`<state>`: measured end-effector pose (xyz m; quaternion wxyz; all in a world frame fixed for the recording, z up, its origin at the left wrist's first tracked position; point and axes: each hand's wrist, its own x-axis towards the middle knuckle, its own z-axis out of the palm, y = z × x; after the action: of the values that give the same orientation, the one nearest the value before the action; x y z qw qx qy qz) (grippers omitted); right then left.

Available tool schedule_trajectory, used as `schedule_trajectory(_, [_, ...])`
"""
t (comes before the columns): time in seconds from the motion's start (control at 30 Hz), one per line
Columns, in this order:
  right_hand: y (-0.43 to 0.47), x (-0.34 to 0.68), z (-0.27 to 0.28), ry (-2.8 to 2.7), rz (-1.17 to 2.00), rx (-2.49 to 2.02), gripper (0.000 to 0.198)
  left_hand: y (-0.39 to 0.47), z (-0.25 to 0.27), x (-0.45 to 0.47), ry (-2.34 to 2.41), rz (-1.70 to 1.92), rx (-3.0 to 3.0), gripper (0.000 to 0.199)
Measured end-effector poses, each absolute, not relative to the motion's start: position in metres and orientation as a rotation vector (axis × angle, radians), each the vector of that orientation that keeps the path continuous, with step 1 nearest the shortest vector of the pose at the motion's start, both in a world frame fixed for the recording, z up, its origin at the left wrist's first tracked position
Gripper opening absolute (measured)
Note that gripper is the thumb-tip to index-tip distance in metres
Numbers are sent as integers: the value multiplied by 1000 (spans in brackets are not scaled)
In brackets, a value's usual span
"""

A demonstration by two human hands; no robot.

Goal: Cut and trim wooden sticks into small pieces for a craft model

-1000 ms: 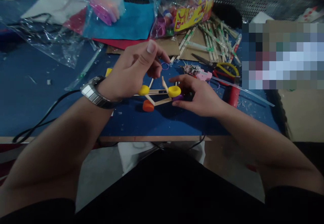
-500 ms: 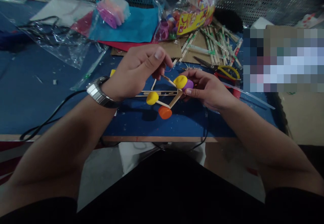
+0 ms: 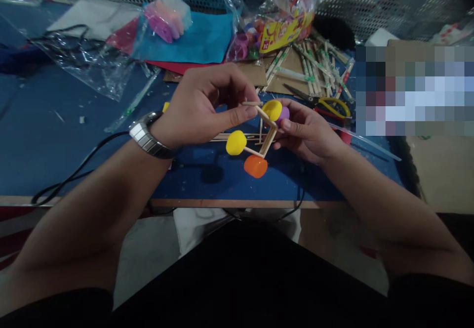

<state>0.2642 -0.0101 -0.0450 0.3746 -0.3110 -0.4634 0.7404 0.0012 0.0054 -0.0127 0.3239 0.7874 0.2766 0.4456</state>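
A small frame of wooden sticks carries plastic egg-shell halves at its corners: a yellow one and an orange one at the near end, another yellow one and a purple one at the far end. My right hand grips this frame beside the purple half, thumb in front and fingers behind. Above the frame, my left hand pinches a short wooden stick between thumb and fingers. That stick lies across the end of the frame's upper stick; whether they are joined I cannot tell.
Behind my hands lie a bag of coloured plastic eggs, bundled wooden sticks, blue foam sheet and a pack of coloured clay. Yellow-handled scissors rest right of my right hand. A black cable runs at the left.
The frame has shifted slightly right and tilted upright. My left thumb and fingers have come down onto the short stick at its upper end; my right hand keeps its grip.
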Motion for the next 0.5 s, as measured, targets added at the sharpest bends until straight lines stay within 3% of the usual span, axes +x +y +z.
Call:
schedule_trajectory(0.17, [-12, 263, -48, -1246, 1895, -748, 54, 7, -11, 2, 692, 1176, 2025, 46])
schedule_trajectory(0.37, [-13, 263, -53, -1337, 1954, -664, 55, 9, -12, -1, 555, 1104, 1965, 24])
schedule_trajectory(0.5, [-13, 263, -53, -1357, 1929, -656, 54, 6, -9, -3, 535, 1022, 1966, 20])
